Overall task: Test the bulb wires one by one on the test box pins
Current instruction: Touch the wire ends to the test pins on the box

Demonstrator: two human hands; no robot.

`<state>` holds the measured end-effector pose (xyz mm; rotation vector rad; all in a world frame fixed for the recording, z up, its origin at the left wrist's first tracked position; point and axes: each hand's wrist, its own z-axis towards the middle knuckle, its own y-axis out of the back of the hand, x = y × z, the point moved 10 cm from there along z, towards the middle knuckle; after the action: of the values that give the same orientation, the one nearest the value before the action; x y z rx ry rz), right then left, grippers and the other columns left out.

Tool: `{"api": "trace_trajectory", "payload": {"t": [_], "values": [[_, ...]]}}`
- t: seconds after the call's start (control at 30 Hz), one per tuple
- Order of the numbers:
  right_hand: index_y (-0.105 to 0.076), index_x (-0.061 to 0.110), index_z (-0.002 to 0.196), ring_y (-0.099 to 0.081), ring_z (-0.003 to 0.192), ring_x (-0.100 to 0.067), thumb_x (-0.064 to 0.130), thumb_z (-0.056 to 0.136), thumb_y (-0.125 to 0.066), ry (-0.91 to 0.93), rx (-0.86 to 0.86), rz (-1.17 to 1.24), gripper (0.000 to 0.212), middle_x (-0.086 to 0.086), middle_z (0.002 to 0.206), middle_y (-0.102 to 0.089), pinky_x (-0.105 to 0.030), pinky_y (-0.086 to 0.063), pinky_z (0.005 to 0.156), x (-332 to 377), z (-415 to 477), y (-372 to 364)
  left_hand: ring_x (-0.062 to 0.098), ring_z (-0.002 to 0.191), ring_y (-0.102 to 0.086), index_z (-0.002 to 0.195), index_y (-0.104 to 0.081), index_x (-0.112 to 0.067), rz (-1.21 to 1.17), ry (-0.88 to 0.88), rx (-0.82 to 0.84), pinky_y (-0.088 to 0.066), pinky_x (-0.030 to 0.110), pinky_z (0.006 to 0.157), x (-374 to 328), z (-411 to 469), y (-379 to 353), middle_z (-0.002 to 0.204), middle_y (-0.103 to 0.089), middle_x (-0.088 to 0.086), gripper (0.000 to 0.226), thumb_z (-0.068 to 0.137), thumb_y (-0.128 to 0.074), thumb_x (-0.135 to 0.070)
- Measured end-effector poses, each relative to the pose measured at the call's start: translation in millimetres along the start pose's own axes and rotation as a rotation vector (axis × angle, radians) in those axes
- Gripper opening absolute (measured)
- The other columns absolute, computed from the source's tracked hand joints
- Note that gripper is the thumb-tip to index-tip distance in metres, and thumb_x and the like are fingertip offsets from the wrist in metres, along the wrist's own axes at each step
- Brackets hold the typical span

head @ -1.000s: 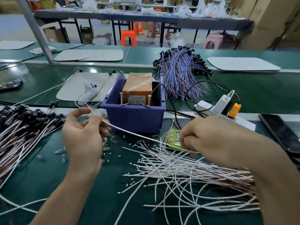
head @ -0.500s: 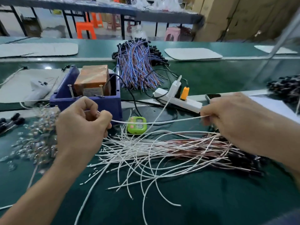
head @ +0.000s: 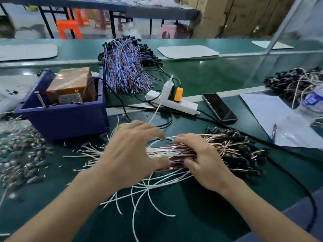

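Note:
The test box (head: 66, 119) is a blue bin holding an orange-wrapped block, with two upright metal pins (head: 40, 100) on its near side. In front of it a bundle of white and pink bulb wires (head: 174, 151) lies on the green mat, its black bulb ends (head: 241, 152) to the right. My left hand (head: 131, 152) and my right hand (head: 204, 161) meet over the middle of this bundle. Each has its fingers above the wires and its thumb below them, holding the bundle. Loose white wire ends fan out under my wrists.
A white power strip (head: 172, 103) with plugs and black cables lies behind the bundle, a phone (head: 219, 108) beside it. Blue and red wires (head: 125, 67) are heaped behind the box. Small loose bulbs (head: 19, 151) cover the left; paper (head: 279, 123) and a bottle (head: 312, 102) sit right.
The single white wire stretched between my hands is gone. Both hands have come together and down onto the wire bundle. The view has swung to the right.

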<state>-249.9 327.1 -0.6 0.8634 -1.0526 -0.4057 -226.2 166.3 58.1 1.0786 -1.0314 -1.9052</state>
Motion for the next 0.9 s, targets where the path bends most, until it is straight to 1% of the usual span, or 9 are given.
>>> {"api": "trace_trajectory", "payload": {"t": [0.03, 0.07, 0.13, 0.23, 0.33, 0.53, 0.63, 0.73, 0.9], "values": [[-0.059, 0.033, 0.135, -0.043, 0.134, 0.008, 0.019, 0.068, -0.059, 0.002, -0.005, 0.040, 0.069, 0.034, 0.134, -0.054, -0.014, -0.028, 0.115, 0, 0, 4, 0.004, 0.137, -0.039, 0.142, -0.051, -0.043, -0.075, -0.014, 0.146, -0.029, 0.022, 0.110, -8, 4, -22, 0.151, -0.049, -0.018, 0.089, 0.062, -0.060, -0.080], [-0.054, 0.036, 0.139, -0.040, 0.135, 0.012, 0.024, 0.068, -0.058, 0.009, -0.013, 0.047, 0.072, 0.042, 0.134, -0.049, -0.011, -0.027, 0.114, 1, 0, 9, 0.000, 0.151, -0.014, 0.158, -0.027, -0.041, -0.124, -0.022, 0.268, -0.010, 0.020, 0.118, -14, 5, -45, 0.167, -0.023, -0.018, 0.110, 0.061, -0.061, -0.081], [-0.052, 0.038, 0.144, -0.033, 0.141, 0.012, 0.028, 0.072, -0.058, 0.021, 0.011, -0.003, 0.073, 0.043, 0.139, -0.045, -0.013, -0.025, 0.118, 0, 1, 20, -0.001, 0.153, 0.016, 0.162, 0.010, -0.034, -0.123, -0.034, 0.403, 0.006, 0.022, 0.123, -22, 8, -80, 0.170, 0.012, -0.016, 0.133, 0.063, -0.066, -0.082], [-0.048, 0.045, 0.145, -0.016, 0.150, 0.007, 0.037, 0.074, -0.075, 0.039, 0.123, -0.186, 0.076, 0.030, 0.155, -0.038, -0.017, -0.014, 0.123, -11, -5, 29, 0.003, 0.153, 0.024, 0.158, 0.024, -0.034, -0.049, -0.038, 0.417, 0.007, 0.031, 0.127, -17, 12, -105, 0.169, 0.022, -0.011, 0.140, 0.065, -0.070, -0.081], [-0.062, 0.044, 0.118, -0.014, 0.150, 0.006, 0.038, 0.067, -0.088, 0.020, 0.121, -0.309, 0.057, 0.026, 0.155, -0.038, -0.011, -0.007, 0.119, -24, -19, 42, 0.004, 0.153, 0.023, 0.158, 0.023, -0.037, -0.021, -0.058, 0.389, 0.009, 0.030, 0.126, -12, 15, -112, 0.169, 0.020, -0.012, 0.139, 0.064, -0.069, -0.082], [-0.067, 0.029, 0.077, -0.051, 0.130, -0.004, 0.005, 0.070, -0.088, -0.081, -0.109, -0.322, 0.032, 0.015, 0.128, -0.068, -0.010, -0.025, 0.113, -32, -33, 71, 0.002, 0.156, 0.004, 0.160, 0.016, -0.039, -0.050, -0.035, 0.385, 0.006, 0.028, 0.126, -8, 15, -115, 0.172, -0.002, -0.013, 0.126, 0.070, -0.061, -0.081], [-0.068, 0.028, 0.075, -0.067, 0.099, -0.012, 0.008, 0.072, -0.085, -0.096, -0.181, -0.405, 0.027, 0.013, 0.097, -0.074, -0.024, -0.049, 0.093, -25, -30, 79, 0.005, 0.150, -0.021, 0.163, -0.001, -0.036, -0.060, -0.011, 0.310, 0.000, 0.023, 0.123, -8, 18, -106, 0.165, -0.030, -0.012, 0.112, 0.077, -0.063, -0.074], [-0.065, 0.028, 0.076, -0.061, 0.069, -0.018, 0.010, 0.072, -0.083, -0.113, -0.286, -0.617, 0.026, 0.010, 0.073, -0.066, -0.027, -0.040, 0.067, -18, -32, 84, 0.007, 0.142, -0.035, 0.161, -0.020, -0.035, -0.055, -0.017, 0.235, -0.008, 0.022, 0.122, -10, 21, -97, 0.153, -0.046, -0.014, 0.096, 0.082, -0.065, -0.063], [-0.072, 0.016, 0.082, -0.065, 0.079, -0.025, -0.012, 0.066, -0.080, 0.003, -0.422, -0.705, 0.033, 0.001, 0.076, -0.071, -0.033, -0.042, 0.089, -14, -29, 88, 0.007, 0.119, -0.048, 0.148, -0.047, -0.037, -0.102, -0.012, 0.243, -0.037, 0.024, 0.103, -10, 23, -97, 0.126, -0.055, -0.018, 0.066, 0.087, -0.067, -0.052]]}}
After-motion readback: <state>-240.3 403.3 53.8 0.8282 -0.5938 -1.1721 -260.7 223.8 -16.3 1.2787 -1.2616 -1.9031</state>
